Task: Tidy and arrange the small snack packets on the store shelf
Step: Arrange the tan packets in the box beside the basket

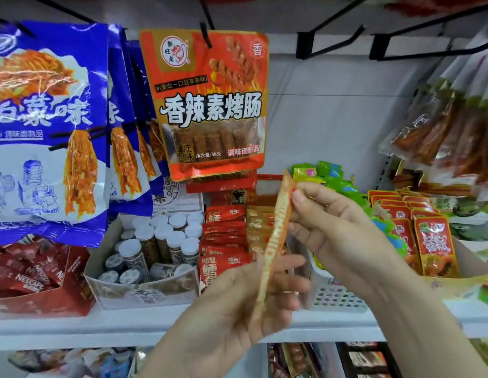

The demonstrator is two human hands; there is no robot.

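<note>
Head view: both hands raised in front of shelf [183, 327]. Right hand [330, 227] pinches upper part of thin orange snack packet [275, 236], thumb + fingers curled on it. Left hand [237, 304] grips lower end (blurred, finger detail unclear). Packet edge-on, near upright, above white perforated basket [335, 297]. Behind: red sachets [223, 233], box of white-capped jars [155, 241], hanging orange bag [210, 105], blue bags [46, 126] at left.
</note>
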